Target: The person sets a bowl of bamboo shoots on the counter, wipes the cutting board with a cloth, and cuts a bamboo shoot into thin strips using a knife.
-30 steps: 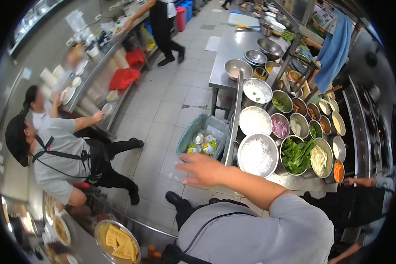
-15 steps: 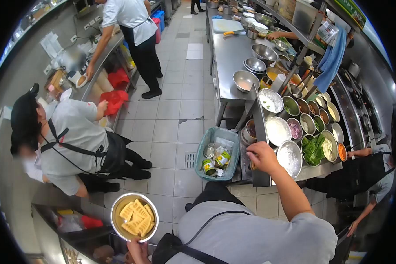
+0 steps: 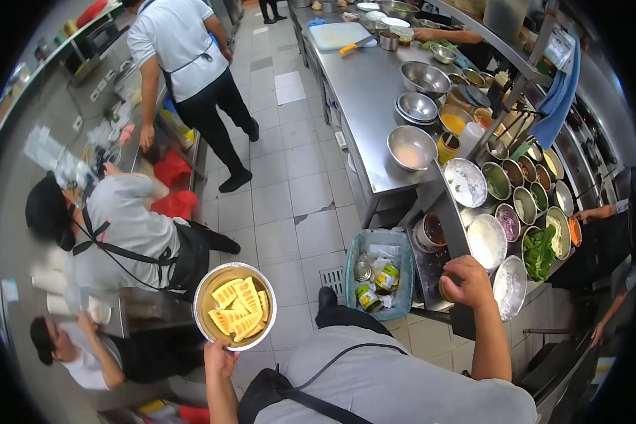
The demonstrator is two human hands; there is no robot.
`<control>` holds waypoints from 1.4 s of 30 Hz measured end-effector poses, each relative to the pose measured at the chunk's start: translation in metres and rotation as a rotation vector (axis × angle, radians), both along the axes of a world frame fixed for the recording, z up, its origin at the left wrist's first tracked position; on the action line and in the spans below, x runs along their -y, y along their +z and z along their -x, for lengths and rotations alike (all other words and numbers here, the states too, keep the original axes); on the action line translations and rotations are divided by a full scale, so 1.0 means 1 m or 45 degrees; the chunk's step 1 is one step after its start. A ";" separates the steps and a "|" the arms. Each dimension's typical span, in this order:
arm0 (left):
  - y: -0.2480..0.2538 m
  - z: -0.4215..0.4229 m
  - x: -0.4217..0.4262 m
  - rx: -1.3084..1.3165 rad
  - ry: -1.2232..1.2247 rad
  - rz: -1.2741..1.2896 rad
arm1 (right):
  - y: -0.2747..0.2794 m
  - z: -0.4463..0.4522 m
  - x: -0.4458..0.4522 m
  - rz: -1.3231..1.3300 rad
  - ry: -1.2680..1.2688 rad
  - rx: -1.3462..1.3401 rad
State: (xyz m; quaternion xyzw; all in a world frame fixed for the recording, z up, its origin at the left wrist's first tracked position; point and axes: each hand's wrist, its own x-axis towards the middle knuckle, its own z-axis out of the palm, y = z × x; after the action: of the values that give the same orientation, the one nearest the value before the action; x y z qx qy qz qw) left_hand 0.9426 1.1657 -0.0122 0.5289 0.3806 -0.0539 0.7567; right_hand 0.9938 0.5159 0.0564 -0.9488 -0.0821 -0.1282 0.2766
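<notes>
My left hand (image 3: 221,359) grips the lower rim of a round metal bowl (image 3: 200,308) at lower centre-left. Inside lie several pale yellow slices with comb-like ridges, which look like bamboo shoot (image 3: 246,305). My right hand (image 3: 467,283) hangs in the air by the counter's near edge, fingers curled in, and nothing shows in it. Nearest to that hand are a bowl of white powder (image 3: 510,286) and another pale-filled bowl (image 3: 487,240). Leafy greens (image 3: 540,253) sit in a bowl just beyond.
A lined bin (image 3: 380,272) with cans stands on the floor beside the counter. Steel worktop (image 3: 353,85) runs ahead, with metal bowls (image 3: 412,148) and a knife (image 3: 357,45) by a white board. Co-workers (image 3: 131,226) stand along the left, another person (image 3: 191,63) farther up the aisle.
My view has swung and moved forward. The bowl in my left hand is higher and farther right in view. My right hand has dropped lower, its fingers more curled. Another co-worker appears at lower left.
</notes>
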 end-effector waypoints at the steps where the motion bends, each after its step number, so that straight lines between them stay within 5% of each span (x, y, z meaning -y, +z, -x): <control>1: 0.005 -0.029 -0.009 -0.050 -0.002 -0.023 | 0.003 -0.017 -0.006 0.034 -0.022 0.002; 4: 0.011 -0.118 -0.035 -0.051 -0.084 -0.015 | 0.000 -0.073 -0.031 0.191 -0.208 -0.039; 8: 0.022 -0.220 -0.031 -0.048 -0.103 -0.087 | -0.079 -0.148 -0.059 0.111 -0.246 -0.178; 14: 0.028 -0.386 -0.025 -0.069 -0.336 -0.120 | -0.106 -0.303 -0.203 -0.193 0.168 -0.414; 20: 0.034 -0.596 0.004 -0.001 -0.910 -0.160 | -0.115 -0.475 -0.302 -0.946 0.219 -0.826; 22: 0.043 -0.667 0.015 0.015 -1.083 -0.145 | -0.106 -0.535 -0.319 -1.600 -0.110 -1.186; 30: 0.074 -0.912 0.079 -0.008 -1.755 0.003 | -0.104 -0.690 -0.288 -1.679 -0.699 -0.765; 33: 0.068 -0.993 0.079 0.245 -1.982 -0.288 | -0.075 -0.723 -0.278 -1.682 -0.947 -0.534; 36: 0.031 -1.087 0.054 0.488 -2.093 -0.593 | -0.071 -0.756 -0.247 -1.641 -1.167 -0.375; 42: -0.119 -1.217 -0.084 0.036 -1.533 -1.099 | -0.123 -0.837 -0.155 -1.775 -1.543 -0.035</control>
State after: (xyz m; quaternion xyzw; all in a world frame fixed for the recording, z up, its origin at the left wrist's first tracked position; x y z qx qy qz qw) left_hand 2.1593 1.2492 -0.1308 0.8972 0.0021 -0.2983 0.3256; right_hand 1.8311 0.6705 -0.0663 -0.4501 0.5275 -0.2602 0.6719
